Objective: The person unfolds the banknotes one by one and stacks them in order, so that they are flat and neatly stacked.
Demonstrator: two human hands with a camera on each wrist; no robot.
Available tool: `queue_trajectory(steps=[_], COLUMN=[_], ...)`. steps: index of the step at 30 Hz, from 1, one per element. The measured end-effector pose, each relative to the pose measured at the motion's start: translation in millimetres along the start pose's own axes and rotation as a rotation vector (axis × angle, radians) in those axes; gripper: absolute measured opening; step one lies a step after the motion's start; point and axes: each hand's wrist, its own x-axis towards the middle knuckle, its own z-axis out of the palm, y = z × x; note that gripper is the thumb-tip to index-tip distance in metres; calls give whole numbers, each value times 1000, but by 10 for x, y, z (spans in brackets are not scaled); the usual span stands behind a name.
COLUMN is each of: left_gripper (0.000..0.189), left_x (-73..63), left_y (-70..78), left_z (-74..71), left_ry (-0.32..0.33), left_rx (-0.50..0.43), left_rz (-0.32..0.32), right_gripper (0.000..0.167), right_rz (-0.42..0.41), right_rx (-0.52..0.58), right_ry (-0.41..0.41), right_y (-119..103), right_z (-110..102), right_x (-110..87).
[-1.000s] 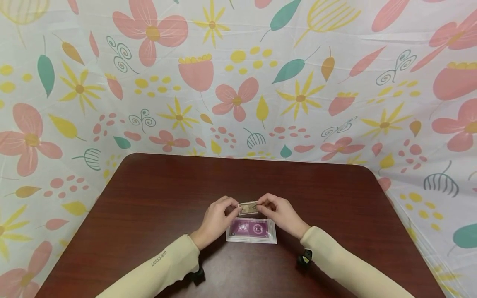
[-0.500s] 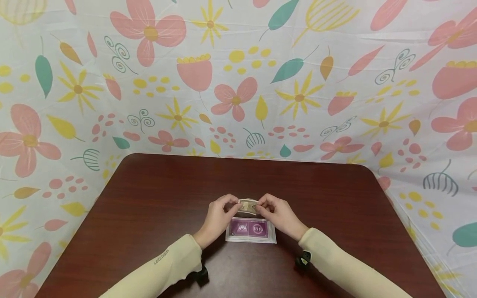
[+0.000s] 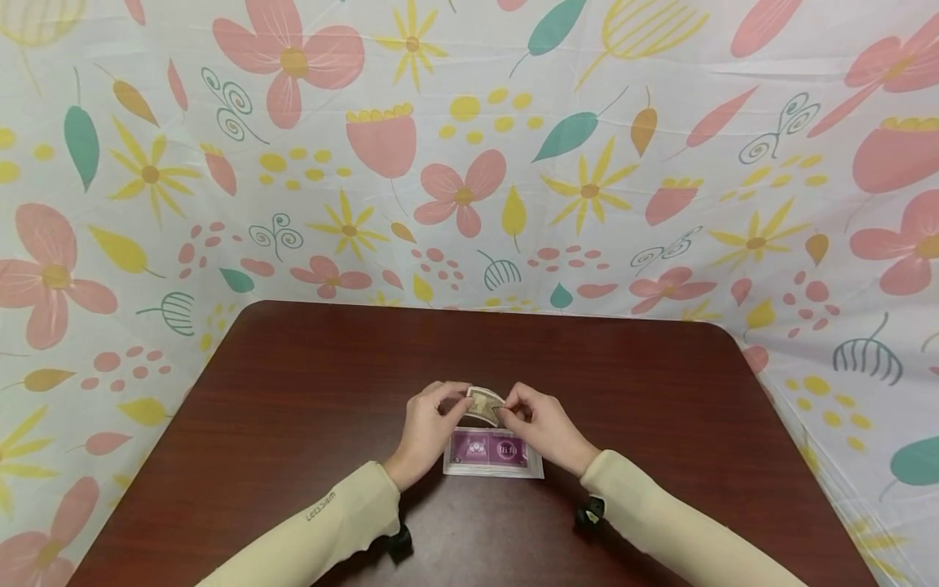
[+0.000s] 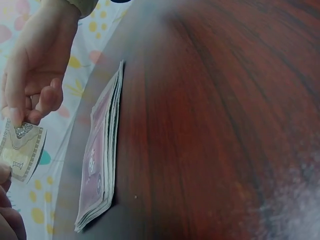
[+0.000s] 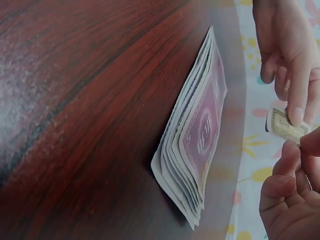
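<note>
Between my two hands, above the table, a small yellowish-brown banknote [image 3: 483, 406] is held up, bowed into a curve. My left hand [image 3: 425, 428] pinches its left end between thumb and fingers. The right end is pinched by my right hand [image 3: 545, 425]. Just below the note, a stack of purple banknotes [image 3: 490, 453] lies flat on the table; its layered pale edges show in the left wrist view, where the small banknote [image 4: 22, 150] is at the left edge. The right wrist view shows the purple stack [image 5: 200, 135] beside both hands.
The dark reddish-brown table [image 3: 352, 350] has rounded far corners. Behind it hangs a white cloth [image 3: 469, 98] printed with flowers and leaves. A small black device [image 3: 589, 514] sits under the right wrist, and another black device [image 3: 399, 541] under the left.
The small banknote went from nearly flat to bowed, and now tilts down towards the right. My right hand has shifted slightly left and lower. The purple stack has stayed put.
</note>
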Motion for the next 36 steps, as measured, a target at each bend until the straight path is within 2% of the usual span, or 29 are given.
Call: queue_trajectory(steps=[4, 13, 18, 23, 29, 33, 36], left_gripper=[15, 7, 5, 5, 5, 6, 4], left_x=[-2, -8, -6, -18, -38, -44, -44], left_y=[6, 3, -5, -31, -47, -30, -14], left_z=[-9, -19, -27, -51, -87, -100, -101], left_ry=[-8, 18, -1, -32, -77, -122, -149], left_rx=[4, 65, 53, -4, -119, -192, -248], left_rz=[-48, -26, -36, -69, -136, -161, -172], right_gripper=[14, 13, 12, 3, 17, 17, 22], right_rz=[19, 39, 29, 53, 134, 162, 191], right_rx=[4, -11, -14, -7, 66, 102, 155], right_ry=[2, 8, 15, 33, 63, 72, 38], right_y=[-3, -34, -29, 9, 80, 154, 203], right_z=[17, 34, 24, 3, -31, -53, -66], right_x=[10, 31, 35, 11, 22, 73, 100])
